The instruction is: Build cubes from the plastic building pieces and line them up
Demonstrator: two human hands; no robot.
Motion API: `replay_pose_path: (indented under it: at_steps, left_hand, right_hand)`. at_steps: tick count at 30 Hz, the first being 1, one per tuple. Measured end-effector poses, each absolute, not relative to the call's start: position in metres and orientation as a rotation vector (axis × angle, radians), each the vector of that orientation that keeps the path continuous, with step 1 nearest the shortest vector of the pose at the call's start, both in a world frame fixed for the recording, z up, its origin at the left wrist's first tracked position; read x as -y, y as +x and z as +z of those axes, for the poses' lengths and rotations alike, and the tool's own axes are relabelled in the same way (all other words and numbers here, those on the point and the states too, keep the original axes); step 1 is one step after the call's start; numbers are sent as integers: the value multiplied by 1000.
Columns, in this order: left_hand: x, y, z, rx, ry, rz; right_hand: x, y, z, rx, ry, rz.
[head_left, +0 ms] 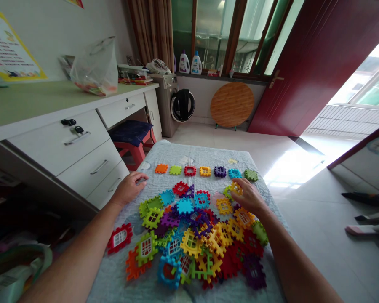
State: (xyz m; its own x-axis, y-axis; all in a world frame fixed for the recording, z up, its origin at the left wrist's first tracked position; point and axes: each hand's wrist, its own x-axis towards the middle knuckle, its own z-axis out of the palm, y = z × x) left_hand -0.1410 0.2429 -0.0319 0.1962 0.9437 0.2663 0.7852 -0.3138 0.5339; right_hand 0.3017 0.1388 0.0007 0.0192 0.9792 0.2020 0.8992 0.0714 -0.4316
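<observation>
My left hand [131,187] rests at the left edge of the cloth-covered table, fingers loosely curved and apart, holding no tile. My right hand [249,194] pinches a yellow window tile [236,188] at the right, just above a lime-green tile [228,192]. Beyond the hands runs a row of interlocking plastic tiles: orange [161,168], light green [175,170], red [190,170], yellow [205,171], purple [220,171], blue [235,173] and green [250,175]. Between my arms lies a heap of mixed notched tiles [191,243]. One red window tile [119,238] sits apart, near my left forearm.
A pale patterned cloth [208,153] covers the table. Left stand a white-drawered desk [82,139] and a red stool [135,145] with a dark cushion. Behind are a washing machine [167,105], a round wooden tabletop [233,104] and a red door [303,67].
</observation>
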Motion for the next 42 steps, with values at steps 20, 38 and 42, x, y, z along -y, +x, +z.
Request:
replay_pose_path:
  at_steps: [20, 38, 42]
  left_hand:
    - [-245, -142, -34, -1641, 2189, 808]
    - [-243, -141, -32, -1655, 2163, 799]
    - [-243, -141, -32, -1647, 2185, 807]
  right_hand:
    - [-124, 263, 30, 2440, -1543, 364]
    - [-125, 261, 13, 2425, -1670, 253]
    - [-129, 261, 12, 2390, -1612, 277]
